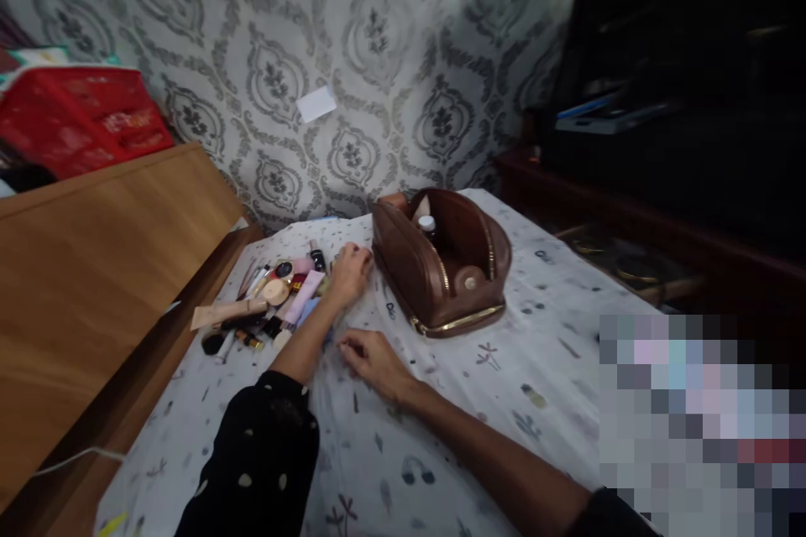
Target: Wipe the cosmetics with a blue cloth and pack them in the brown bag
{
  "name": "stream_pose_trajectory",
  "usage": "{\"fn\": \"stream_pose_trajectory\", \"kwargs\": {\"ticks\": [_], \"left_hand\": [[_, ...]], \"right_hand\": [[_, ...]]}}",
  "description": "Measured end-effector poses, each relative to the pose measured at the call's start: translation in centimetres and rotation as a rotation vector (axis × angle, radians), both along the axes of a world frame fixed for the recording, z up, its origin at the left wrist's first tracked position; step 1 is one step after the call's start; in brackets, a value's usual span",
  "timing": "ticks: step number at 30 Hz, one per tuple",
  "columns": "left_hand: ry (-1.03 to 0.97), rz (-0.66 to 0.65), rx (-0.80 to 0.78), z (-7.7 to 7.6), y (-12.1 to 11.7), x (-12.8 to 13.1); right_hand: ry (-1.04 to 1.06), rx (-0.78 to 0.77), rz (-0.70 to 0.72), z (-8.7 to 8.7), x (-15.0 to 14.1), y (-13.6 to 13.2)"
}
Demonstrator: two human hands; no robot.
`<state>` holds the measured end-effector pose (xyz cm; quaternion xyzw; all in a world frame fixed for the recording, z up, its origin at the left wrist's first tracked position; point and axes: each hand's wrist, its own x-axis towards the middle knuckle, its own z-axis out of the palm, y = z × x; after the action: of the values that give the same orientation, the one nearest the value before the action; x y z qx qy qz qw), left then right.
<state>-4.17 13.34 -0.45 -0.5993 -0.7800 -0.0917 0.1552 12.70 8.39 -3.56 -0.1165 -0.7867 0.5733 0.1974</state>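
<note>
My left hand (pixel 350 275) is over the table at the right edge of a heap of makeup, close to the left side of a brown toiletry bag (pixel 403 285). Its fingers are curled, and anything inside them is hidden. My right hand (pixel 373 359) hovers lower, its fingers bent in towards the thumb with nothing visible in them. The bag stands unzipped; a white-capped bottle (pixel 426 225) shows inside. In the heap lie a beige tube (pixel 230 312), a lilac tube (pixel 305 295), a round compact (pixel 275 292) and a dark-bristled brush (pixel 214 342).
The table has a white patterned cloth (pixel 504 403). A wooden panel (pixel 113 243) rises on the left, with a red crate (pixel 81 117) behind it. Patterned wallpaper (pixel 378 42) backs the table, and dark furniture (pixel 680 210) stands on the right. A pixelated patch covers the lower right.
</note>
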Motion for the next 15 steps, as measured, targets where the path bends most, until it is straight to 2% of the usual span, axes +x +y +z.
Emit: {"fn": "stream_pose_trajectory", "kwargs": {"ticks": [4,8,11,15], "left_hand": [[-0.008,-0.078,-0.028,-1.1,-1.5,1.2],[-0.040,-0.084,-0.041,-0.7,-3.1,0.3],[-0.044,0.062,-0.013,0.4,-4.6,-1.4],[-0.062,0.396,0.031,1.9,-6.1,-4.4]], "right_hand": [[0.021,-0.028,0.026,-0.2,-0.1,0.1],[0.023,-0.054,0.050,-0.4,-0.1,0.1],[0.017,-0.065,0.056,-0.4,-0.1,0.1],[0.009,-0.077,0.055,-0.4,0.0,0.1]]}}
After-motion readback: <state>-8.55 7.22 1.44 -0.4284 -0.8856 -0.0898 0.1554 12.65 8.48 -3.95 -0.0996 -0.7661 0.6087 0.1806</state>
